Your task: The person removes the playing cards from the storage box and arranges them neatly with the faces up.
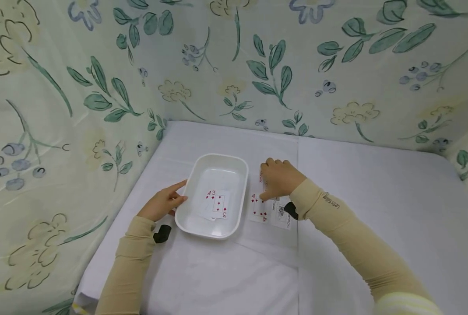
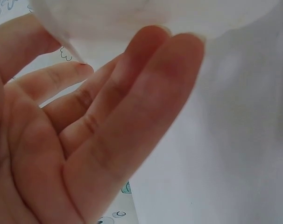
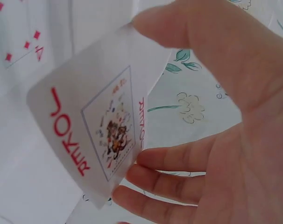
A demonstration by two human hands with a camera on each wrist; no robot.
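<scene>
Head view, left hand: the left hand (image 1: 163, 204) lies on the white table (image 1: 375, 210), fingers straight, and its fingertips touch the left rim of the white tray (image 1: 194, 218). It grasps nothing.
Head view, tray: the tray stands on the table in front of the person. Inside it lie face-up playing cards, the top one a three of diamonds (image 1: 219, 204), with a four partly under it.
Head view, right hand: the right hand (image 1: 279, 178) is just to the right of the tray, fingers curled downward. A red-printed card shows at its fingertips.
Head view, cards on table: a four of diamonds (image 1: 258, 208) lies face up just beside the tray, and a black joker card (image 1: 283, 214) lies next to it, partly under the wrist.
Left wrist view: the fingers (image 2: 146, 107) of the left hand are straight and relaxed, and the tips meet the tray rim (image 2: 62, 32) above the white cloth.
Right wrist view: the right hand (image 3: 235, 121) grasps a red joker card (image 3: 92, 135), thumb on one edge and fingers on the opposite edge. The card is tilted and lifted above the table. The four of diamonds (image 3: 24, 44) is seen behind it on the cloth.
</scene>
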